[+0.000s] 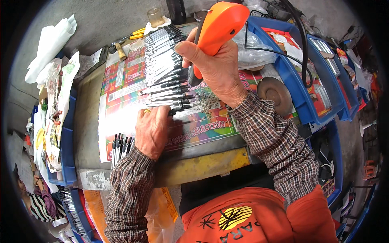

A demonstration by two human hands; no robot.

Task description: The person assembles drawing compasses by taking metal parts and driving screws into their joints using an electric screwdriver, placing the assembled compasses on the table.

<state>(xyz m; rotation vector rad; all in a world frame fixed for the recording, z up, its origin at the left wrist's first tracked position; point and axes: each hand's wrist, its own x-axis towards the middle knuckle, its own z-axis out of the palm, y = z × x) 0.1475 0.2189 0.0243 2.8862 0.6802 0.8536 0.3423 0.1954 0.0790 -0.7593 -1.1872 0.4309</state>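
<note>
My right hand [221, 73] is wrapped round an orange hand-held tool [225, 24] with a dark tip, raised over the table; its exact kind does not show. A long row of clear pens with black ends [164, 60] lies side by side across the table, below and left of the tool. At the near end of that row, my left hand [153, 131] is closed, fingers curled down, on a pen [174, 110] whose dark end shows past the fingertips. Small metallic bits [206, 103] are scattered right of the pens. Several more pens [120, 146] lie beside my left wrist.
Colourful printed sheet [190, 133] covers the table. A round brown disc [274, 95] lies at the right, near blue trays [293, 101]. A black cable [304, 44] hangs there. Yellow-handled tools [137, 34] and a cup [155, 17] are at the back. A person [42, 198] sits far left.
</note>
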